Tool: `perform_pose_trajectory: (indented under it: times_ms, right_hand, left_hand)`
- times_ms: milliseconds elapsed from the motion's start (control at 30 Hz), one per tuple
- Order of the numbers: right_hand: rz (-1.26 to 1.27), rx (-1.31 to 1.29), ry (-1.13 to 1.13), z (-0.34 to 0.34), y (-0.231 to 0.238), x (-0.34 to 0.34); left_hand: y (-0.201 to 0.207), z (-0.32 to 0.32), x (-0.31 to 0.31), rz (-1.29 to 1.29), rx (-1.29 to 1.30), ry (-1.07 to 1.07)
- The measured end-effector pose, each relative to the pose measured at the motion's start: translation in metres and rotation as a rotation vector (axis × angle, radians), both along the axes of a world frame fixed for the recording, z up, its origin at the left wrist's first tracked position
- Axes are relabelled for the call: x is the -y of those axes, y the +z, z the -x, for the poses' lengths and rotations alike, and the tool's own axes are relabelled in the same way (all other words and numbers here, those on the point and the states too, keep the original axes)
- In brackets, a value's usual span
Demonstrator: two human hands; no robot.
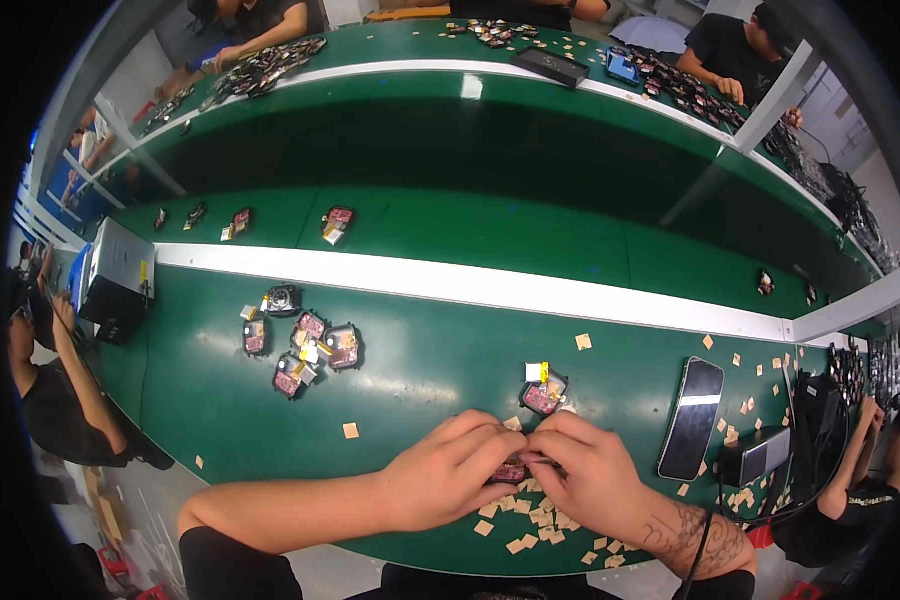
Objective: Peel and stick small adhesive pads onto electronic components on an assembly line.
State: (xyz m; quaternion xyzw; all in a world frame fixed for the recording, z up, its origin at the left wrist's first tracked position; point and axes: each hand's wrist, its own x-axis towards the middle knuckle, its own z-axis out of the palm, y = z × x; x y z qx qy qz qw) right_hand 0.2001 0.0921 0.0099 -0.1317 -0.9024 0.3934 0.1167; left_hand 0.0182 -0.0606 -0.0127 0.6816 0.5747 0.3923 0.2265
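Observation:
At the near edge of the table, my left hand [458, 468] has its fingers closed round a small open electronic device [508, 472] with a dark casing and a reddish circuit board inside. Close against it, my right hand [588, 462] is pinched at the device's upper right side. The fingertips cover whatever thin thing it may hold. Just beyond my hands lies a similar open device [544, 394], with a silvery battery cell [537, 372] and yellow tape at its top. Below my fingers spread many small beige square pieces [540, 522].
Several open devices [308, 328] are clustered at left. A phone [691, 418] and a black box-shaped unit [756, 457] with a cable lie at right. A white rail [450, 280] separates the table from a green belt [390, 210] carrying more devices. Other people work around the edges.

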Motion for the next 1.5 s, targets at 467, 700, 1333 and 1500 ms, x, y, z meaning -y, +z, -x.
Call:
perform_pose_trajectory:
  times_ms: [467, 700, 1333, 1500]
  right_hand:
    - [-0.18, 0.063, 0.094, 0.001, 0.007, 0.005]
    - [-0.222, 0.129, 0.125, -0.002, 0.015, 0.008]
    - [-0.044, 0.017, 0.022, -0.002, 0.003, 0.001]
    - [-0.011, -0.066, -0.056, 0.0, 0.004, -0.008]
  left_hand:
    - [0.004, -0.005, 0.003, -0.054, -0.047, 0.051]
    - [0.005, -0.006, 0.003, -0.064, -0.094, 0.064]
    - [0.004, -0.007, 0.006, -0.073, -0.176, 0.077]
    - [0.005, -0.004, 0.004, -0.096, -0.27, 0.072]
